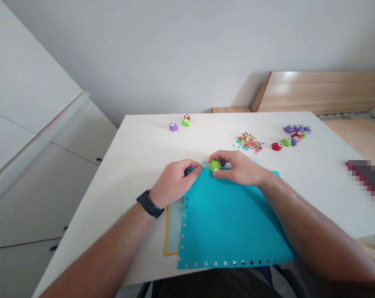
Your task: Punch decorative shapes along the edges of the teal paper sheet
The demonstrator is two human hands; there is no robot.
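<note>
A bright blue sheet [231,219] lies on the table in front of me, with small shaped holes along its left and bottom edges. My left hand [181,176] pinches its upper left edge between thumb and fingers. At the top edge, just right of that grip, my right hand [234,165] holds a small green craft punch [215,166] between thumb and fingers. The punch sits against the sheet's edge; its slot is hidden. Under the sheet, a yellow-edged pale board [171,231] sticks out at the left.
Beyond the sheet is a pile of coloured paper cutouts [249,141]. Several punches in red, green and purple [286,142] stand at the far right of the white table [144,157]. A purple punch [174,126], a green punch [186,122] and a red one are at the back.
</note>
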